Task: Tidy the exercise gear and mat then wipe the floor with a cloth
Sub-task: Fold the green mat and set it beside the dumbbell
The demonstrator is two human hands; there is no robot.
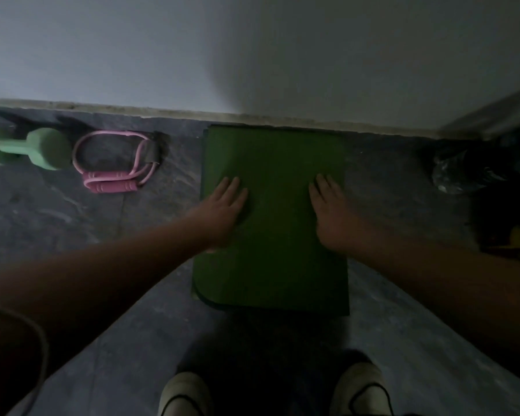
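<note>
I have both hands, left hand [222,205] and right hand [332,207], pressed flat on the folded mat [273,259] by the wall, dumbbell [24,148] and band [114,163] set aside, floor [403,340] unwiped, I judge.

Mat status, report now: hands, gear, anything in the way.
Left hand and right hand open, flat on folded green mat by wall. Dumbbell and pink resistance band lying left. Nothing blocking.
</note>
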